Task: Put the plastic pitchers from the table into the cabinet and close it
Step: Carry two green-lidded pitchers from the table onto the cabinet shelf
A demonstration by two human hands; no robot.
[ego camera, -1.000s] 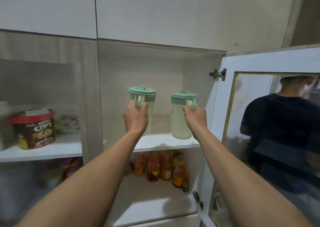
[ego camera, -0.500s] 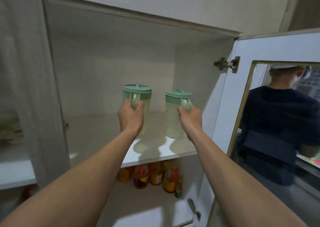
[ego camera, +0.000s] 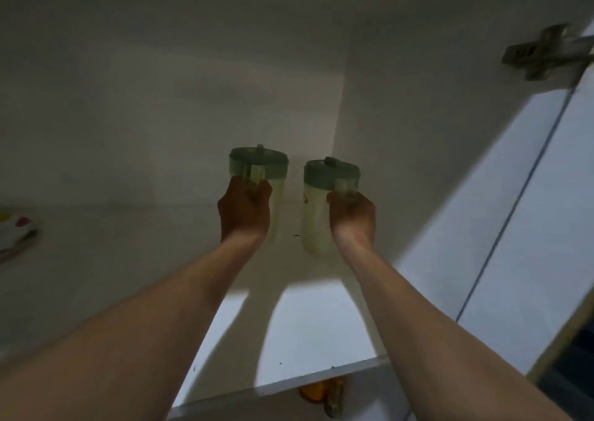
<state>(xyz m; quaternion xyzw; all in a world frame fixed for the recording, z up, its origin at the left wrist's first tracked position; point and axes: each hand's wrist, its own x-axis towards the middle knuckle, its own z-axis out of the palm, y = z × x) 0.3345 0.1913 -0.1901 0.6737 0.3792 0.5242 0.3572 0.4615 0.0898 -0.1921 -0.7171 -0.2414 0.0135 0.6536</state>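
Pitchers stand side by side deep on the cabinet shelf [ego camera: 308,334] — the left pitcher [ego camera: 258,168] gripped at its handle by the left hand [ego camera: 245,210], the right pitcher [ego camera: 316,202] likewise by the right hand [ego camera: 352,216]. Both wear green lids. The cabinet door [ego camera: 501,215] hangs open at right.

dim cabinet interior, murky upper frame | bright patch on shelf [ego camera: 321,334] lower centre, lit from behind camera | two forearm shadows fan across it | hinge [ego camera: 543,52] upper right motion-blurred | edges soft, wide-angle stretched
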